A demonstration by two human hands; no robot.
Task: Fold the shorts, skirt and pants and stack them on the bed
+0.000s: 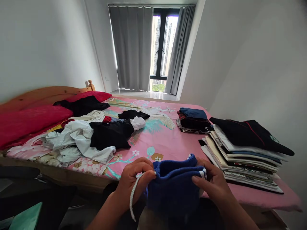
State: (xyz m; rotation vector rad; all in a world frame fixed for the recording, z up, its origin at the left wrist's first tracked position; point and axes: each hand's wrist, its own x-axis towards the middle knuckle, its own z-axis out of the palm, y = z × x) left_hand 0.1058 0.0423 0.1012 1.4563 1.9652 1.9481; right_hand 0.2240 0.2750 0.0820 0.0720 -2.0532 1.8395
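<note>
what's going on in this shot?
A person is holding a blue garment by its top edge, left hand at one end, right hand at the other. A white cord hangs by the left hand. On the bed, loose clothes lie to the left, two folded stacks to the right.

I count two grips of mine, left grip (136,177) and right grip (213,182), at the near side of the bed (165,140), with one blue garment (174,191) and one white cord (131,199). Left on the bed: two red pillows (35,121), three loose black garments (111,134), pale ones (79,135) too tangled to number. Right on the bed: two folded stacks (242,163), layers uncountable. Beyond the bed: two curtains (131,48), one window (162,44).
</note>
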